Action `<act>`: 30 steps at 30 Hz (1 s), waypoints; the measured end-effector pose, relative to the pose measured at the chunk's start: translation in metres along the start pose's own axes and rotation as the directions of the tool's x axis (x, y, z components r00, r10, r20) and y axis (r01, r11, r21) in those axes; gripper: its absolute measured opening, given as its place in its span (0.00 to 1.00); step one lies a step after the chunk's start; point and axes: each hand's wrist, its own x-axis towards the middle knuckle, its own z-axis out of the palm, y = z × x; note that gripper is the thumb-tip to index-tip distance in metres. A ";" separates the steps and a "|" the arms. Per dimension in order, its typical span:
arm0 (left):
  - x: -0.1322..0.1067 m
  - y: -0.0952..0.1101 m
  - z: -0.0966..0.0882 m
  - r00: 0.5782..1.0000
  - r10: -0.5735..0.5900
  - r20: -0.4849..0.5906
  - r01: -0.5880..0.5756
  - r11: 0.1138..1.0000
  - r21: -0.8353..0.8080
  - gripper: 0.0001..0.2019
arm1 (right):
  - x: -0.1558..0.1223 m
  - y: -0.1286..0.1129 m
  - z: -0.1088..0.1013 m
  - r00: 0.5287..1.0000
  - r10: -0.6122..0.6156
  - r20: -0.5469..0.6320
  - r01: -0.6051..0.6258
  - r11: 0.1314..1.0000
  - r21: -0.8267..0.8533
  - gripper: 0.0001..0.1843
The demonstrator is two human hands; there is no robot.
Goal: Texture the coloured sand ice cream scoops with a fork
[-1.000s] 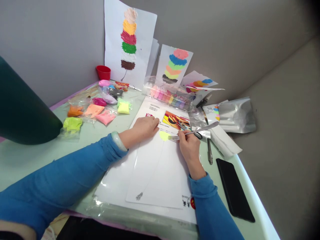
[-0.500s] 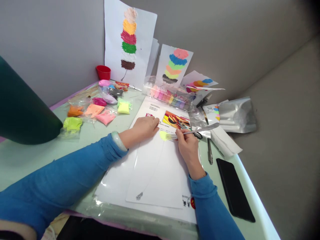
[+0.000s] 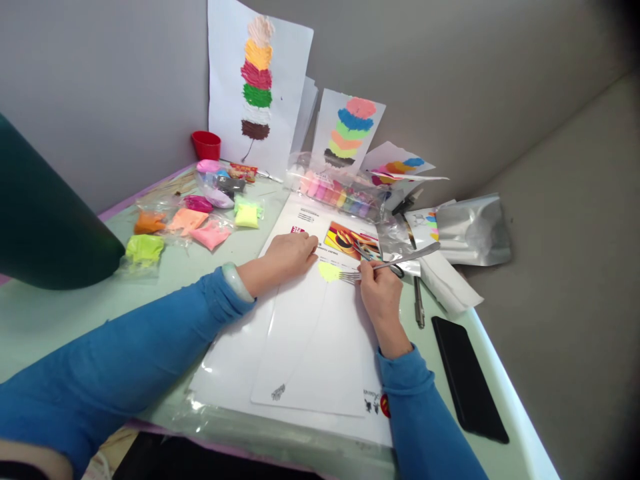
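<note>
A metal fork (image 3: 400, 261) is pinched in my right hand (image 3: 381, 293), its handle pointing up and to the right. Its tines rest at the right edge of a flat, pale yellow patch of clay (image 3: 329, 271). This patch is on a white sheet of paper (image 3: 315, 353), which bears a thin drawn line and a small dark sketch near its bottom. My left hand (image 3: 293, 255) lies flat on the paper, left of the patch, fingers stretched forward and touching the sheet. Beneath the sheet is a larger printed packet (image 3: 225, 373) in clear plastic.
Several bags of coloured clay (image 3: 189, 219) lie at the left, near a red cup (image 3: 207, 145). A clear pack of clay (image 3: 340, 193) sits behind the paper. Pictures (image 3: 257, 80) lean on the wall. Scissors (image 3: 397, 271), a pen (image 3: 419, 303) and a black phone (image 3: 467, 377) are at the right.
My right hand and the fork have shifted slightly to the right, so the tines have moved from over the yellow clay to its right edge. My left hand stays in place.
</note>
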 end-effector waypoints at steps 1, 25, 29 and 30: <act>0.000 0.000 0.000 1.000 -0.002 0.000 0.002 1.000 -0.002 0.12 | 0.000 0.000 0.000 1.000 0.007 -0.005 -0.007 1.000 0.002 0.20; 0.000 -0.002 0.002 1.000 0.004 -0.018 -0.004 1.000 -0.003 0.11 | 0.000 0.000 0.001 1.000 0.023 -0.005 -0.023 1.000 -0.007 0.20; 0.000 -0.001 0.002 1.000 0.004 -0.016 -0.004 1.000 0.004 0.11 | -0.001 0.000 0.001 1.000 0.008 0.000 -0.007 0.997 0.078 0.21; 0.000 -0.001 0.002 1.000 0.003 -0.014 -0.003 1.000 0.005 0.11 | -0.002 0.000 0.002 1.000 -0.007 0.007 0.006 0.995 0.102 0.22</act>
